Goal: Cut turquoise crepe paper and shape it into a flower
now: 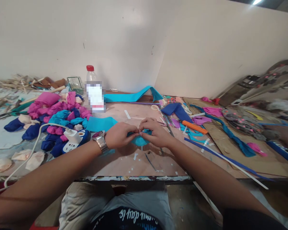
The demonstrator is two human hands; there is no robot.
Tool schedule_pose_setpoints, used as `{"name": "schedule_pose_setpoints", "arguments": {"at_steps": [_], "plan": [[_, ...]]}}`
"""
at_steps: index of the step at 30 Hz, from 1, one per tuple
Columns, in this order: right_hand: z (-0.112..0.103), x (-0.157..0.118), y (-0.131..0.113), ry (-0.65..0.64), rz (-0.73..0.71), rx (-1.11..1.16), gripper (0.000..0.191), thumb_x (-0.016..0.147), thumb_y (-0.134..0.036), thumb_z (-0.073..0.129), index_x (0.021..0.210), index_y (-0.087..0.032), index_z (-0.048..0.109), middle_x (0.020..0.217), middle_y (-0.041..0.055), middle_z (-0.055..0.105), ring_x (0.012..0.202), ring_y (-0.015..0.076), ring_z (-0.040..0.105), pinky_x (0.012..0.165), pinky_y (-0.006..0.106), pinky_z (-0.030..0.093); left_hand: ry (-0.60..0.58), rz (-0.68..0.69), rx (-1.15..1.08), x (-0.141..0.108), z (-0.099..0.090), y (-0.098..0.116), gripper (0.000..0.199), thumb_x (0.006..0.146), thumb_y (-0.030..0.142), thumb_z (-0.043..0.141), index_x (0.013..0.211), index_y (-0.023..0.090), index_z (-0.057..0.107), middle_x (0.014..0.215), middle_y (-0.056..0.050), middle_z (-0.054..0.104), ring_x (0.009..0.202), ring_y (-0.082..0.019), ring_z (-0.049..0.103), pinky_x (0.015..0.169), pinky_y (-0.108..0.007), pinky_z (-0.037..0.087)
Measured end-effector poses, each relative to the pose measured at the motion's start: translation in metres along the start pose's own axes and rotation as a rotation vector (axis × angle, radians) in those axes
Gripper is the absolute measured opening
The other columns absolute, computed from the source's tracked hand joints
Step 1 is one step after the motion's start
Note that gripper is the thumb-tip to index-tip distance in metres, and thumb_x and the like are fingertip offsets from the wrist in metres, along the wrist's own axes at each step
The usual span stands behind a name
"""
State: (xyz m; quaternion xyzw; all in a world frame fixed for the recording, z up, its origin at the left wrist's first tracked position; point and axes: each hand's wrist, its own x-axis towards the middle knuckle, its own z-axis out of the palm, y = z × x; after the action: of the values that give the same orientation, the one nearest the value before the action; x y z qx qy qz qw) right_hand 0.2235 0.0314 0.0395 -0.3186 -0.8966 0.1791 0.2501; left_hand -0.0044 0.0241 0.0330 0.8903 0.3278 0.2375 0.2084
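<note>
My left hand [118, 134], with a wristwatch [100, 141] on its wrist, pinches a small turquoise crepe paper piece [139, 141] just above the table. From the other side my right hand [155, 133] grips the same piece, its thumb and fingertips meeting those of the left. The paper looks gathered between the fingertips, which partly hide it. A flat turquoise strip [101, 124] lies just beyond my left wrist. To the right of my right hand are an orange-handled cutter [194, 126] and a folded dark blue strip [174, 109].
At left, a heap of pink, blue and turquoise bunched pieces [59, 107] surrounds a power strip [73, 145] with a white cable. A red-capped bottle [91, 75] stands behind it. A tape roll [155, 107] lies mid-table; cardboard [220, 140] covers the right side.
</note>
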Motion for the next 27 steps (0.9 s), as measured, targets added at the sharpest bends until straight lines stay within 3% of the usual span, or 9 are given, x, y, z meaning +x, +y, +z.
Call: {"name": "schedule_pose_setpoints", "arguments": {"at_steps": [5,14,21,27], "plan": [[0.0,0.0,0.006,-0.047,0.05,0.03,0.013,0.094,-0.032,0.064,0.09,-0.021,0.069,0.097,0.0067,0.071,0.101,0.0239,0.062,0.095,0.042,0.039,-0.039,-0.058,-0.079,0.001,-0.003,-0.001,0.025,0.097,0.035,0.056,0.095,0.02,0.076,0.087,-0.002,0.077,0.075,-0.015,0.066,0.069,-0.026,0.041],[-0.003,-0.001,0.009,-0.03,-0.02,0.039,0.011,0.092,-0.027,0.06,0.086,-0.019,0.065,0.09,0.0067,0.069,0.094,0.0231,0.061,0.09,0.041,0.042,-0.144,-0.134,-0.219,0.003,-0.011,-0.001,0.024,0.092,0.027,0.054,0.083,0.016,0.072,0.073,0.0,0.069,0.066,-0.012,0.055,0.063,-0.025,0.037],[-0.007,0.0,0.011,-0.033,-0.039,0.006,0.013,0.092,-0.03,0.061,0.086,-0.02,0.066,0.088,0.0064,0.07,0.092,0.0229,0.061,0.089,0.041,0.042,-0.195,-0.19,-0.237,0.004,-0.015,-0.003,0.028,0.092,0.035,0.055,0.086,0.015,0.074,0.071,0.0,0.067,0.063,-0.012,0.051,0.06,-0.025,0.036],[-0.011,0.0,0.007,-0.084,-0.063,-0.076,0.019,0.094,-0.036,0.061,0.095,-0.02,0.072,0.092,0.0073,0.073,0.096,0.0242,0.061,0.096,0.045,0.035,-0.171,-0.201,-0.241,0.004,-0.01,-0.003,0.033,0.092,0.042,0.057,0.082,0.015,0.074,0.066,0.0,0.063,0.062,-0.012,0.048,0.059,-0.025,0.033]]}}
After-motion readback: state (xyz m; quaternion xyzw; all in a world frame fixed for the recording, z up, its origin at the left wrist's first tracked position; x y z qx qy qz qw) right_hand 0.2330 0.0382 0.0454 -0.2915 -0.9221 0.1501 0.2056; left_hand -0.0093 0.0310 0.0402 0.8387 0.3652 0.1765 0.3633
